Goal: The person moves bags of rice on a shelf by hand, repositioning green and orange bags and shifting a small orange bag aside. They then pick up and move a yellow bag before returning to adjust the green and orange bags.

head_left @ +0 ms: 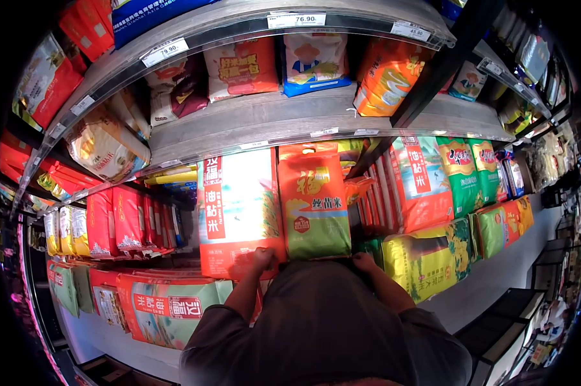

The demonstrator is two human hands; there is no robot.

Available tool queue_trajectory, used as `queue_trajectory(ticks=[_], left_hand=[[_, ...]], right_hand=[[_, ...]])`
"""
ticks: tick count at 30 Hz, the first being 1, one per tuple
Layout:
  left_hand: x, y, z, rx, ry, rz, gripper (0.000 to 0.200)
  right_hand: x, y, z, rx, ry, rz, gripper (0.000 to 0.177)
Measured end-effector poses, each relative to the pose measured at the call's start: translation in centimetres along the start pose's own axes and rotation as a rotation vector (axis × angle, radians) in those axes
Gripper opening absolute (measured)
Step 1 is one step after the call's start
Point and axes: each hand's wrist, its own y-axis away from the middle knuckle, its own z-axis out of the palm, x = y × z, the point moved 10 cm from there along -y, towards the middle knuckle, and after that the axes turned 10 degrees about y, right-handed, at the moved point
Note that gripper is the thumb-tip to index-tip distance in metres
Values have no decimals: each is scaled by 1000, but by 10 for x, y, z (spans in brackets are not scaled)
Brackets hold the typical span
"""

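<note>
My left hand [263, 258] is closed at the lower right part of a red and white rice bag [240, 202], its fingers curled against the bag. To the right stands an orange and green rice bag [317, 212], upright directly in front of me. At that bag's lower right corner is my right hand [364, 261], with its fingers closed and partly hidden. My dark sleeves and torso cover the area below both bags. Which part of the bags each hand grips is hard to see.
A shelf [239, 116] with price tags and several rice bags runs above. Red and white bags [422, 180] stand at right, over a yellow bag [427, 257] lying flat. Red bags [131, 219] fill the left. A black post [445, 67] crosses the shelves at upper right.
</note>
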Motion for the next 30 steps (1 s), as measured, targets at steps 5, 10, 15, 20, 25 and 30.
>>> queue_trajectory(ticks=[5,10,15,20,25,30], left_hand=[[6,3,3,-1,-6,-12,38],[3,3,2,14,-53,-62,37],[1,0,1,34,-54,-37,35],[-4,-6,-5,23,-108,-110,35],[19,15,20,-221,-430,-358,47],[106,8,12,-1,-771,-265,47]], right_hand=[[-5,2,-4,-6,-5,-15,31],[-4,5,-4,-12,-13,1,34],[-6,9,-5,-15,-18,-2,34],[-5,5,-5,-20,-26,3,33],[-86,-44,-104,212,-6,-116,21],[-244,-50,-296,650,63,-272,28]])
